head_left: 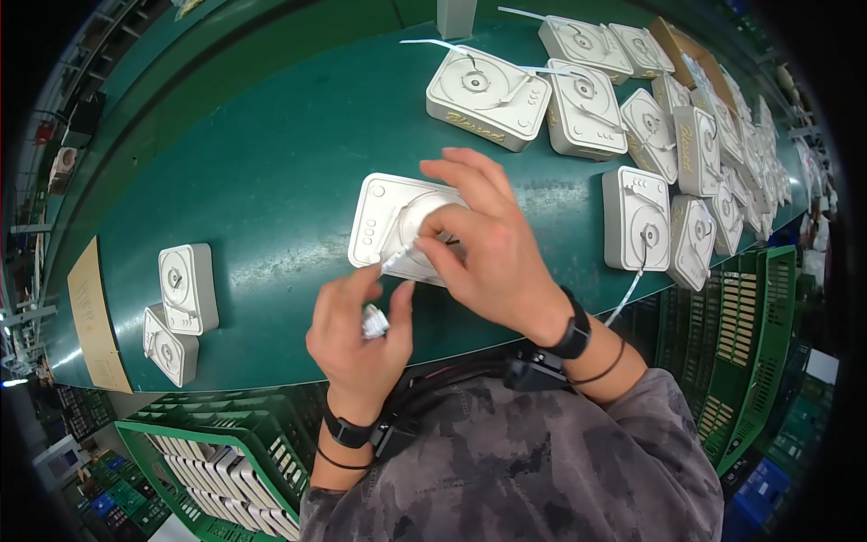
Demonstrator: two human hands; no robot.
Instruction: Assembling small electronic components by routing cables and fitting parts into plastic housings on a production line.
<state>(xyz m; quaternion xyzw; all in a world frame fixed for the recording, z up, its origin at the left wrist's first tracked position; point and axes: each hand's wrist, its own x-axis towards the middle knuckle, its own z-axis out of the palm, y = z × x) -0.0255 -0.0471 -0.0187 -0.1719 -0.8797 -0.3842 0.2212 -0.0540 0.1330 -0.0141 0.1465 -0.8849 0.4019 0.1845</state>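
A white box shaped like a small record player (368, 221) lies on the green table in front of me, partly under my hands. My right hand (492, 239) is over its round part, thumb and forefinger pinched at one end of a short white strip (396, 260). Close to the strip's other end are the fingers of my left hand (354, 339), at the box's near edge. Inside my curled left fingers sits a small white wad (374, 322) with dark marks; its kind is unclear. My right hand hides much of the box's round part.
Several more record-player boxes (492, 95) crowd the table's right side, some trailing pale strips. Two others (187, 287) lie at the left by a cardboard piece (97, 316). Green crates (135, 434) stand below the near edge; a metal post (456, 18) rises at the back.
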